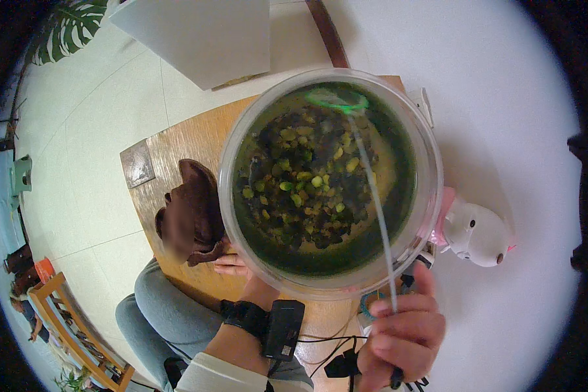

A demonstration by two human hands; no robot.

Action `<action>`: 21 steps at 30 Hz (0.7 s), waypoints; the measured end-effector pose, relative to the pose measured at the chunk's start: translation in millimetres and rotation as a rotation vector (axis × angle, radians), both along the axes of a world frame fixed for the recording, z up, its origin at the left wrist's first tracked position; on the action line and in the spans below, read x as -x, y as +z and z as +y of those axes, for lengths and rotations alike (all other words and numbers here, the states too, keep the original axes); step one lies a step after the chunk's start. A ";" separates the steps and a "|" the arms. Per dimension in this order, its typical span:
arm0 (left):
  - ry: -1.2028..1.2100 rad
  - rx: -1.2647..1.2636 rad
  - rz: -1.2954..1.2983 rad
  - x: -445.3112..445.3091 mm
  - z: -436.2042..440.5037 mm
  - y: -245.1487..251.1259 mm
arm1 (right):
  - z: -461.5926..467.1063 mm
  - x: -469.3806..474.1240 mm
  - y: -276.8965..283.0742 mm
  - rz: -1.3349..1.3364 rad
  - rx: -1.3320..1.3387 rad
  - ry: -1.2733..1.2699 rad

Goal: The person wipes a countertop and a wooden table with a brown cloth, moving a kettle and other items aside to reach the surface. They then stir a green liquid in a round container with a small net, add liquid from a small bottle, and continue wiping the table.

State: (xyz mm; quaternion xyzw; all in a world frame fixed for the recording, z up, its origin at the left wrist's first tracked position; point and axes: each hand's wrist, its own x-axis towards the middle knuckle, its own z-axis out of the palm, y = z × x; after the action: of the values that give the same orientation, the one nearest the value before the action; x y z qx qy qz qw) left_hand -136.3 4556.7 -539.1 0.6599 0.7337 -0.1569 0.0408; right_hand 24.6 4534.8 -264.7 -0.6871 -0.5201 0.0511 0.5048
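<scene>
A round clear plastic tub of greenish water stands before me on a wooden table. Pebbles, dark, yellow and green, cover much of its bottom. My right hand, beyond the tub's near right rim, is shut on the pale, thin handle of a small hand net. The handle slants across the tub to the net's green hoop at the far side. My left hand is by the tub's near left side, fingers stretched out over the tabletop. The rim hides part of it, so any grip there is unclear.
A brown figurine stands left of the tub on the wooden table. At right is a white dog figurine with pink trim. Black cables lie near my right wrist. A grey-white panel stands beyond the table.
</scene>
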 end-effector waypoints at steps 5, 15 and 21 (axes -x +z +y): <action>-0.002 0.001 0.005 1.7 -0.7 0.5 | 15.2 -4.5 5.2 0.232 -0.002 0.180; 0.001 0.006 0.015 1.3 -2.8 0.8 | 1.3 -12.0 -2.1 0.502 -0.120 0.225; 0.002 0.012 0.020 1.3 -0.3 1.4 | -20.6 -15.6 1.1 0.265 0.000 -0.235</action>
State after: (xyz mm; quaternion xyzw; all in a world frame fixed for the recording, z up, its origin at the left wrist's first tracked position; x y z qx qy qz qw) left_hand -137.7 4556.4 -537.7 0.6572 0.7338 -0.1680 0.0377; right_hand 40.2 4514.2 -263.6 -0.7306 -0.3649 0.0819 0.5713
